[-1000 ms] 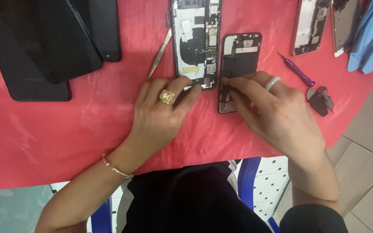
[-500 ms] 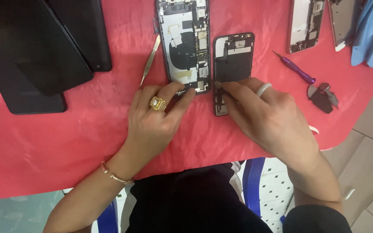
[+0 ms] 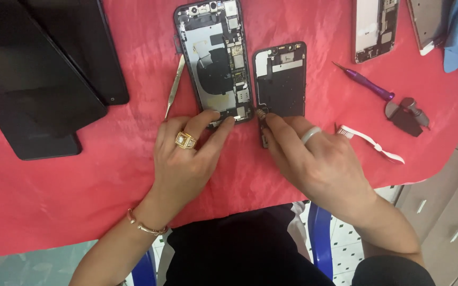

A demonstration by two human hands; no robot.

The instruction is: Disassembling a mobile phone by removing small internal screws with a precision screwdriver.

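Opened phone body [image 3: 216,61] lies flat on the red cloth [image 3: 80,175], internals facing up. Its long axis runs away from the person, tilted slightly leftward at the far end; the camera end points away, the bottom end towards the hands. The detached screen panel [image 3: 282,79] lies just beside it on the right, roughly parallel, inner face up, its near end under the right hand.

Left hand [image 3: 184,161]: fingers extended, fingertips pressing on the bottom edge of the phone body. It steadies the body and is not clenched around anything. A gold ring and a bracelet are visible.

Right hand [image 3: 319,164]: thumb and forefinger pinched together at the lower left corner of the screen panel, in the narrow gap between the two parts. What is pinched is too small to identify. A white ring is visible.

A metal spudger [image 3: 174,87] lies just left of the phone body, roughly parallel to it. A purple screwdriver [image 3: 369,85] lies well right of the screen panel, pointing up-left. A white toothbrush [image 3: 372,143] lies near the right hand. Dark tablets [image 3: 38,85] are stacked at far left
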